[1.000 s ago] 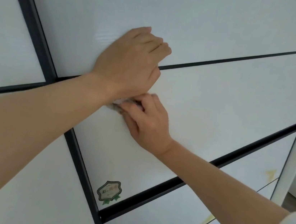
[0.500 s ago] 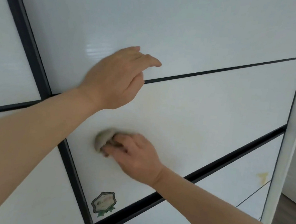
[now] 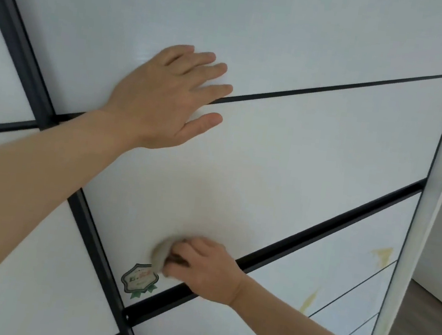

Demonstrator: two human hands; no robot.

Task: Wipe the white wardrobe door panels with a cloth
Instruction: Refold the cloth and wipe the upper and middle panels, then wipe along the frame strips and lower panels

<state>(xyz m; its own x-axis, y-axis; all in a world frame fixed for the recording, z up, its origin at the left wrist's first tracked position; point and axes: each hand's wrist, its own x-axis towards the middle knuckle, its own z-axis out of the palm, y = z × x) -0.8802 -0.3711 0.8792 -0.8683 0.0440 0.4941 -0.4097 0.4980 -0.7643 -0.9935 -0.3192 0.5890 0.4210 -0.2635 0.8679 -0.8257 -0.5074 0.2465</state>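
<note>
Two hands at the white wardrobe door (image 3: 313,162): left hand (image 3: 164,98) spread flat across the thin seam between upper panels, apparently to brace the door, right hand (image 3: 201,267) curled round a crumpled cloth (image 3: 160,252) pressed low on the middle panel, just above a green-ribboned sticker (image 3: 139,280).

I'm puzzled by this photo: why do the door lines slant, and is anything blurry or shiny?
Head view: the wide lens tilts the black frame bars; the cloth under the right hand is motion-blurred; a faint sheen shows beside the flat left hand; light is soft, with a dim shadow above the cloth.
</note>
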